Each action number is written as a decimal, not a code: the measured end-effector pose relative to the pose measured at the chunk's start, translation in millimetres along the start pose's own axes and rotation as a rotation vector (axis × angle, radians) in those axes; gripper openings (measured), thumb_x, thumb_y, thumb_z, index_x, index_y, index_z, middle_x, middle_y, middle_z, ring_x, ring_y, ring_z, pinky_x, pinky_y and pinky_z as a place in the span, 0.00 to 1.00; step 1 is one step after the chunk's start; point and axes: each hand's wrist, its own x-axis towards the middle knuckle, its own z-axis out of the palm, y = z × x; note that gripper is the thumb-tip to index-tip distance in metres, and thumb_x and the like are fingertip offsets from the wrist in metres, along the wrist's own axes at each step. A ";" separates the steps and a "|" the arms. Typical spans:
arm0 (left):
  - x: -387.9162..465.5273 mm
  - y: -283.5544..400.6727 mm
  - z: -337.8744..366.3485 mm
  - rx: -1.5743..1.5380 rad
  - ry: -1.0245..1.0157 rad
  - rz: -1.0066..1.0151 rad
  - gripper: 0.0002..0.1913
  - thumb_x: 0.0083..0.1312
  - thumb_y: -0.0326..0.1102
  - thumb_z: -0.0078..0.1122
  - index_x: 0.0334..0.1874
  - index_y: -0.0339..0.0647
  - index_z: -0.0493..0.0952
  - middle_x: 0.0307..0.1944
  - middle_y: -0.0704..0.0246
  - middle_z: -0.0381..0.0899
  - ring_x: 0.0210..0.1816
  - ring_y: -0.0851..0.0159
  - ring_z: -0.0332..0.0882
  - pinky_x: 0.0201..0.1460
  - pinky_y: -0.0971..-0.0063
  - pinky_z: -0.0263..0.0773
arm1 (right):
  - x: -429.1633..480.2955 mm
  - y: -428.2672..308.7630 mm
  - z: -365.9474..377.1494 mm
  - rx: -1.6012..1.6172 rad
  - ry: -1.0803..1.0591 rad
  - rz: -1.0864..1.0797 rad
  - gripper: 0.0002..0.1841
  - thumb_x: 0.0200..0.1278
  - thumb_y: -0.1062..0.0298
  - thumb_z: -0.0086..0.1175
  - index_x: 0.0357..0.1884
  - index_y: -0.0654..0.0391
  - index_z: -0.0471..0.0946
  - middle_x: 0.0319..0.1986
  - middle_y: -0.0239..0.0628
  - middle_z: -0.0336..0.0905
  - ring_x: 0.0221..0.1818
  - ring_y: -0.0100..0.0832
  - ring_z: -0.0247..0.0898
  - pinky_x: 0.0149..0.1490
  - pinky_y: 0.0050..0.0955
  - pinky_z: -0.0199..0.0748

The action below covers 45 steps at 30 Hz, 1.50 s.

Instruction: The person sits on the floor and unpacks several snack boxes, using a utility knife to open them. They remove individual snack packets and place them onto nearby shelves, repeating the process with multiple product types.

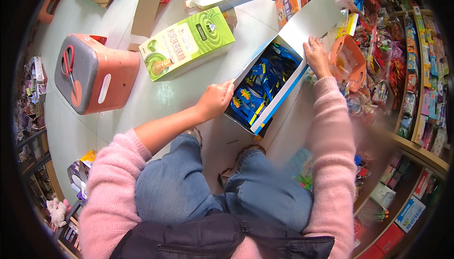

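Note:
An uncovered blue-and-white cardboard box is tilted before me, full of shiny blue candy packets. My left hand pinches the box's near left rim between thumb and bent fingers. At the far right corner, my right hand holds the edge where the raised white lid flap meets the box; its thumb is partly hidden. Left of this box, a green matcha-flavour candy box lies on the floor.
A pink-and-grey stool bears red-handled scissors. Opened cartons and an orange box lie farther off. An orange plastic basket stands by crowded sweet shelves at right. More stocked shelving stands left.

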 end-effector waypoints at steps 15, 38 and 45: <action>-2.1 -2.0 -5.3 0.095 -0.014 0.085 0.13 0.69 0.38 0.44 0.42 0.36 0.75 0.20 0.49 0.73 0.25 0.43 0.74 0.28 0.58 0.69 | -94.2 -92.1 -26.0 -0.034 0.042 -0.347 0.01 0.44 0.70 0.59 0.20 0.54 0.78 0.27 0.32 0.71 0.36 0.36 0.68 0.41 0.36 0.64; -0.2 51.6 -20.3 -1.193 -0.416 -0.345 0.45 0.60 0.54 0.62 0.70 0.40 0.47 0.66 0.60 0.60 0.64 0.61 0.62 0.62 0.64 0.66 | -118.7 -97.8 -146.6 1.891 -0.485 0.200 0.18 0.66 0.71 0.50 0.56 0.65 0.69 0.48 0.38 0.77 0.48 0.28 0.74 0.54 0.25 0.71; 1.2 61.0 -29.9 -1.386 -0.251 -0.370 0.22 0.60 0.31 0.63 0.57 0.39 0.70 0.49 0.65 0.79 0.49 0.66 0.78 0.51 0.71 0.77 | -117.0 -76.3 -120.6 1.884 -0.325 0.245 0.15 0.68 0.71 0.47 0.55 0.64 0.71 0.48 0.39 0.77 0.48 0.28 0.75 0.55 0.25 0.72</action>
